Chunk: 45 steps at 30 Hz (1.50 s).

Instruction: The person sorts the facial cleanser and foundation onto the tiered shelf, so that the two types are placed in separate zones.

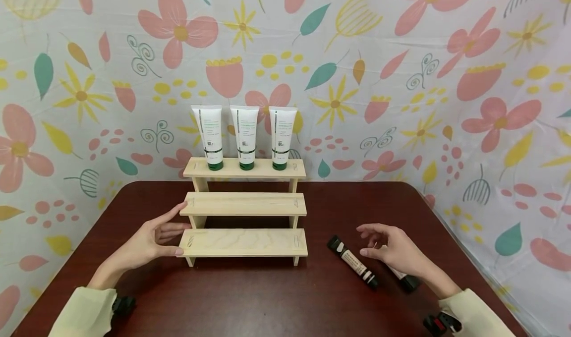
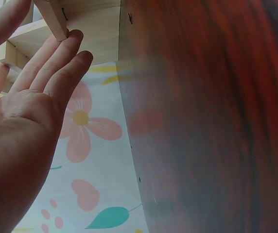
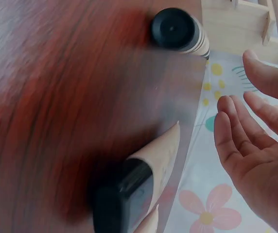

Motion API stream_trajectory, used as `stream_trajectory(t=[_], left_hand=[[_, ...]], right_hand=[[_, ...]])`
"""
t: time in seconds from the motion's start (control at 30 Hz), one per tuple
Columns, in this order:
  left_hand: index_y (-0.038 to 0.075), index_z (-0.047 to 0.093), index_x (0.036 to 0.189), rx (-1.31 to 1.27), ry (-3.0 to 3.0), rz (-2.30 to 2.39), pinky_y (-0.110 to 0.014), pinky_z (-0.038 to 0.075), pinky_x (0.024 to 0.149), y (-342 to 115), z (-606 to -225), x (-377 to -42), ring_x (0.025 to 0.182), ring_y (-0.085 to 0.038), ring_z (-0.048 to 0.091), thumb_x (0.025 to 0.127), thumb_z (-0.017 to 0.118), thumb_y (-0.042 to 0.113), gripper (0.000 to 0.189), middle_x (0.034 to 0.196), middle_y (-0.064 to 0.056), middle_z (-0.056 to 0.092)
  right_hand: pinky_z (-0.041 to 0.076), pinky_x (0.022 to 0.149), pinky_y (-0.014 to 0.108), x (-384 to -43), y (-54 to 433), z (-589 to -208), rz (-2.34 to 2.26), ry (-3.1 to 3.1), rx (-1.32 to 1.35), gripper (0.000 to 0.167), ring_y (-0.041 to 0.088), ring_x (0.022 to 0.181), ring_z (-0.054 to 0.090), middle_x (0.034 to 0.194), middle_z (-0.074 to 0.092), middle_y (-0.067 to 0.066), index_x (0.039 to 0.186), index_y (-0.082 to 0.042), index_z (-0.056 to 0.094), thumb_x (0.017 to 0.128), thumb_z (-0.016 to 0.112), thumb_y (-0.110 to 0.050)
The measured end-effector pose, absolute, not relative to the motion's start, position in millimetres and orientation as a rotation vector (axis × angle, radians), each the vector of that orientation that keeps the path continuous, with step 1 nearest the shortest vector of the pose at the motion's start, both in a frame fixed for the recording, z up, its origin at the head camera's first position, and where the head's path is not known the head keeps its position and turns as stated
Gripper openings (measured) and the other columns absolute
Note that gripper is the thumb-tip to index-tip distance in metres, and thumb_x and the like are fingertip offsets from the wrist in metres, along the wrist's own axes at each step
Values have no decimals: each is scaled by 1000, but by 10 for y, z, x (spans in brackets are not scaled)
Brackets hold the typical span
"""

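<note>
A three-tier wooden display stand (image 1: 244,204) stands on the table, with three white squeeze tubes (image 1: 279,136) upright on their green caps along its top tier. At the stand's left end, my left hand (image 1: 147,240) touches the tier edges with nearly straight fingers; the left wrist view shows its fingertips against the wood. My right hand (image 1: 397,250) hovers with loosely bent fingers and holds nothing. Left of that hand lies a slim dark tube (image 1: 352,262) with a pale label. Another black-capped tube (image 1: 408,280) lies beneath the right hand, which partly hides it.
The dark red-brown table (image 1: 250,302) reaches to a floral cloth backdrop (image 1: 334,69) behind and at the sides. On each wrist a dark strap (image 1: 439,323) shows below the pale sleeve (image 1: 479,317).
</note>
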State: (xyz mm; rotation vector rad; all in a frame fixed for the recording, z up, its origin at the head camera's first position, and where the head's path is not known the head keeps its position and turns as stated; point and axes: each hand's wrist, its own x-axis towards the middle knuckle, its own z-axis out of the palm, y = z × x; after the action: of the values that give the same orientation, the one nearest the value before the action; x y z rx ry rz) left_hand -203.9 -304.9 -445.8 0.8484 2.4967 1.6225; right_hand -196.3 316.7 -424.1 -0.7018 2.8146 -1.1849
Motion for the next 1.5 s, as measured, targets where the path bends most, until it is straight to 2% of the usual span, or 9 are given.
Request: stream_trajectory(t=[0.23,0.43,0.63,1.17,1.5], left_hand=[[9,22,169,851,2489,1637,-34,56,95,-3054,-4469,-2040,125,-18,65,82,89,-1,110,138,-31,62],[10,22,169,834,2488,1630,-36,57,95,-3053,-4455,-2036,124,-15,65,83,88,-1,109,138,-30,62],[10,21,169,830,2477,1635,-44,58,93,-3045,-4447,-2038,124,-16,65,83,88,-1,110,137,-31,62],[9,21,169,863,2477,1639,-42,57,95,-3048,-4456,-2049,123,-15,66,82,88,-2,110,137,-30,62],[9,23,169,867,2498,1631,-38,57,95,-3029,-4448,-2042,124,-29,66,83,88,-1,108,136,-31,63]], right_hand=[[51,62,27,-1937,3215,-4259,-1123,2678,-785,47,14,81,63,109,68,12,133,-2,68,93,84,-22],[50,63,27,-1961,3192,-4290,-1121,2532,-825,51,16,76,60,108,64,16,137,6,63,94,82,-16],[52,67,30,-1980,3123,-4287,-1083,2489,-788,54,17,76,62,109,65,13,137,5,63,92,84,-17],[57,72,31,-2016,3136,-4365,-1106,2440,-796,48,17,78,65,98,67,7,134,5,65,94,82,-17],[57,73,32,-2027,3151,-4342,-1106,2404,-794,47,19,83,67,98,67,8,135,7,63,97,79,-16]])
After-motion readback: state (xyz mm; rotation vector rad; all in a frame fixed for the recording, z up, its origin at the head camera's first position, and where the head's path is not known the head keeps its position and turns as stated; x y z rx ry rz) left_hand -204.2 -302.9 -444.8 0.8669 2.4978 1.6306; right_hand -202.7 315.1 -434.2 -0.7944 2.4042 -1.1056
